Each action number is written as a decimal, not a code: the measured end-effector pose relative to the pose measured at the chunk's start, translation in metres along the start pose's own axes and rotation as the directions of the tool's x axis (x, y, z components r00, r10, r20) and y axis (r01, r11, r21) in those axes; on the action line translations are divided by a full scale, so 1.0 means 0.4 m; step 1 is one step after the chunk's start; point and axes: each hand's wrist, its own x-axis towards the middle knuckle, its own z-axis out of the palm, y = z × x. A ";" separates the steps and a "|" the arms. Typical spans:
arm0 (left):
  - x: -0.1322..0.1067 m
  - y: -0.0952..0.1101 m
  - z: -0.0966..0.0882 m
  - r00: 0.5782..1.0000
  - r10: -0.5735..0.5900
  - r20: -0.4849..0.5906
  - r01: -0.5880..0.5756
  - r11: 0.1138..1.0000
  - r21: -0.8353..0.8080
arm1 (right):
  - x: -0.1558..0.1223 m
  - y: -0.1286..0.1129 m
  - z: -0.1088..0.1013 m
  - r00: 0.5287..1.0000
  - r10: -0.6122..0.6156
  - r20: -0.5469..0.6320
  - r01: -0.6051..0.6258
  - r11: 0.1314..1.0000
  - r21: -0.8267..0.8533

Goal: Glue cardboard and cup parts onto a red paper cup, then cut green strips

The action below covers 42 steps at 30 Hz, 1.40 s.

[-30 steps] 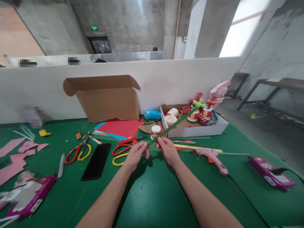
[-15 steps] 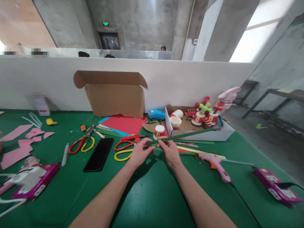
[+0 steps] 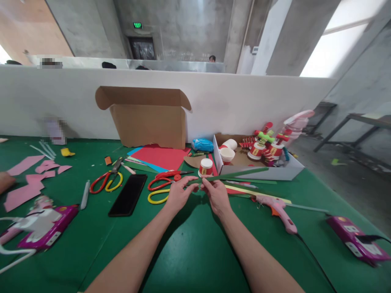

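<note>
Both hands pinch a long green paper strip [image 3: 238, 174] above the green table. My left hand [image 3: 181, 193] grips its left end between thumb and fingers. Close beside it, my right hand [image 3: 216, 194] holds the strip a little farther along, and the free length points up to the right. Just behind the fingers stands a small red and white paper cup [image 3: 206, 167]. Scissors with red and yellow handles [image 3: 159, 197] lie left of my left hand, partly covered by it. Right of my right hand rests a pink glue gun [image 3: 279, 207] on its side.
A white box [image 3: 259, 174] holds cups and finished figures at the back right. Left are a black phone [image 3: 127, 195], another pair of scissors [image 3: 107, 179] and pink paper pieces [image 3: 24, 191]. Purple power strips [image 3: 356, 238] lie at both sides. Another person's hand [image 3: 5, 182] shows far left.
The strip's free end has dipped slightly and my hands stay close together on it. The view has shifted a little. Another person's hand has come farther in at the left edge.
</note>
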 end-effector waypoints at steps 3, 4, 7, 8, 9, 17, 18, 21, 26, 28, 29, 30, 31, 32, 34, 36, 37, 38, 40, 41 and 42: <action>0.001 -0.001 0.001 0.999 -0.037 -0.001 0.037 0.999 -0.036 | -0.001 -0.001 0.001 1.000 -0.010 -0.010 0.010 1.000 -0.008; 0.001 -0.001 0.001 0.999 -0.048 -0.001 0.048 0.998 -0.049 | -0.001 -0.001 0.001 1.000 -0.015 -0.010 0.014 1.000 -0.015; 0.001 0.002 0.004 0.998 -0.069 -0.003 0.068 0.994 -0.086 | -0.002 -0.001 0.002 1.000 -0.023 -0.010 0.023 0.999 -0.024; 0.000 0.003 0.005 0.997 -0.072 -0.003 0.071 0.993 -0.095 | -0.001 0.000 0.002 1.000 -0.024 -0.012 0.024 0.999 -0.021; 0.000 0.004 0.006 0.997 -0.074 -0.004 0.074 0.992 -0.102 | -0.001 0.000 0.002 1.000 -0.024 -0.014 0.024 1.000 -0.016; 0.003 -0.004 0.002 0.999 -0.046 0.002 0.046 0.996 -0.081 | 0.001 0.005 -0.007 0.999 0.006 0.049 -0.005 1.000 -0.029; 0.004 -0.005 0.001 0.999 -0.040 0.004 0.040 0.997 -0.071 | 0.001 0.006 -0.007 0.997 0.019 0.070 -0.017 0.999 -0.032; 0.004 -0.005 0.000 1.000 -0.022 0.007 0.023 0.998 -0.061 | 0.002 0.010 -0.009 0.995 0.041 0.091 -0.036 0.998 -0.051; 0.001 -0.001 0.002 1.000 -0.002 0.021 0.003 0.999 -0.045 | 0.004 0.018 -0.011 0.999 0.009 0.049 -0.005 0.995 -0.097; 0.000 -0.002 0.003 1.000 -0.005 0.020 0.006 0.999 -0.038 | 0.004 0.020 -0.012 0.999 -0.007 0.045 0.012 0.994 -0.111; 0.000 -0.003 0.003 1.000 -0.009 0.020 0.010 0.999 -0.042 | 0.004 0.021 -0.013 0.999 -0.013 0.043 0.018 0.993 -0.114; 0.001 -0.004 0.004 1.000 -0.016 0.021 0.017 0.999 -0.049 | 0.003 0.021 -0.013 0.999 -0.019 0.041 0.023 0.993 -0.117; 0.002 -0.007 0.004 0.999 -0.028 0.022 0.029 0.998 -0.059 | 0.003 0.021 -0.012 0.999 -0.024 0.037 0.028 0.992 -0.120; 0.003 -0.009 0.005 0.999 -0.046 0.021 0.047 0.996 -0.070 | 0.002 0.022 -0.012 0.999 -0.030 0.032 0.034 0.992 -0.123; 0.005 -0.015 0.006 0.996 -0.093 0.010 0.094 0.991 -0.096 | 0.001 0.023 -0.009 0.999 -0.044 0.011 0.045 0.991 -0.127; 0.007 -0.018 0.007 0.991 -0.131 0.006 0.131 0.984 -0.120 | 0.001 0.024 -0.005 0.998 -0.056 -0.020 0.053 0.991 -0.126; 0.008 -0.019 0.007 0.990 -0.138 0.012 0.139 0.982 -0.128 | 0.001 0.024 -0.004 0.998 -0.059 -0.034 0.055 0.991 -0.123; 0.008 -0.018 0.007 0.990 -0.136 0.020 0.138 0.982 -0.133 | 0.001 0.024 -0.002 0.997 -0.060 -0.048 0.054 0.992 -0.117; 0.008 -0.014 0.006 0.992 -0.120 0.033 0.123 0.983 -0.133 | 0.001 0.024 0.000 0.996 -0.054 -0.065 0.047 0.994 -0.098; 0.009 -0.011 0.006 0.993 -0.112 0.033 0.116 0.985 -0.128 | 0.001 0.024 0.001 0.996 -0.046 -0.070 0.040 0.995 -0.086; 0.009 -0.009 0.005 0.994 -0.106 0.033 0.109 0.987 -0.122 | 0.000 0.023 0.001 0.997 -0.035 -0.073 0.030 0.997 -0.074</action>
